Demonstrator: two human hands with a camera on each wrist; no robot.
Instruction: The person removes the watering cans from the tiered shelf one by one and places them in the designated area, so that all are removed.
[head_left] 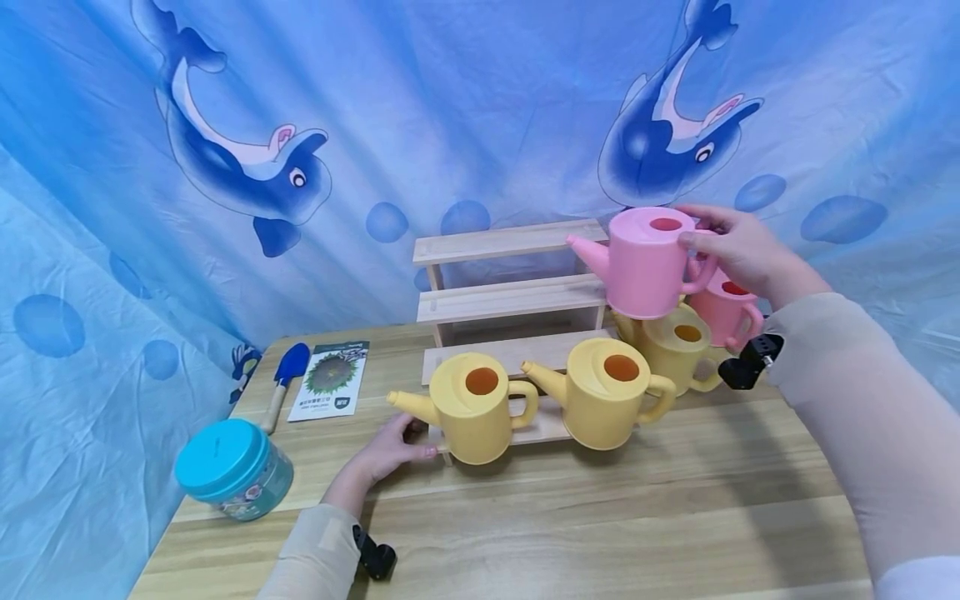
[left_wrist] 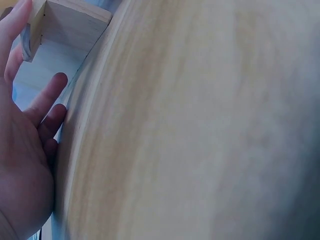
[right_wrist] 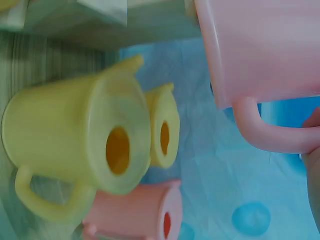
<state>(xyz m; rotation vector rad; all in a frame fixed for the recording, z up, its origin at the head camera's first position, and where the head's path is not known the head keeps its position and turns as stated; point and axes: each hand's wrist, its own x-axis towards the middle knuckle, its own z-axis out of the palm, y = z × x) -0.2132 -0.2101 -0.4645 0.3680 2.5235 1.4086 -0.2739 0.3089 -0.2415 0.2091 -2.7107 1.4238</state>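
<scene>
My right hand (head_left: 738,250) holds a pink watering can (head_left: 647,279) by its handle, raised at the right end of a stepped wooden stand (head_left: 517,300), its spout toward the left. My left hand (head_left: 390,450) grips the left end of the stand's lowest step, thumb in front; the other fingers spread loosely in the left wrist view. Two yellow watering cans stand on that step: one on the left (head_left: 468,429), beside my left hand, and one on the right (head_left: 600,408). The lifted can partly covers another yellow watering can (head_left: 670,346) behind it.
A second pink watering can (head_left: 720,304) stands at the right, below my right wrist. On the left lie a blue-bladed trowel (head_left: 292,363) and a seed packet (head_left: 330,383), with a turquoise-lidded jar (head_left: 225,458) in front. A blue dolphin curtain (head_left: 480,108) hangs behind the table.
</scene>
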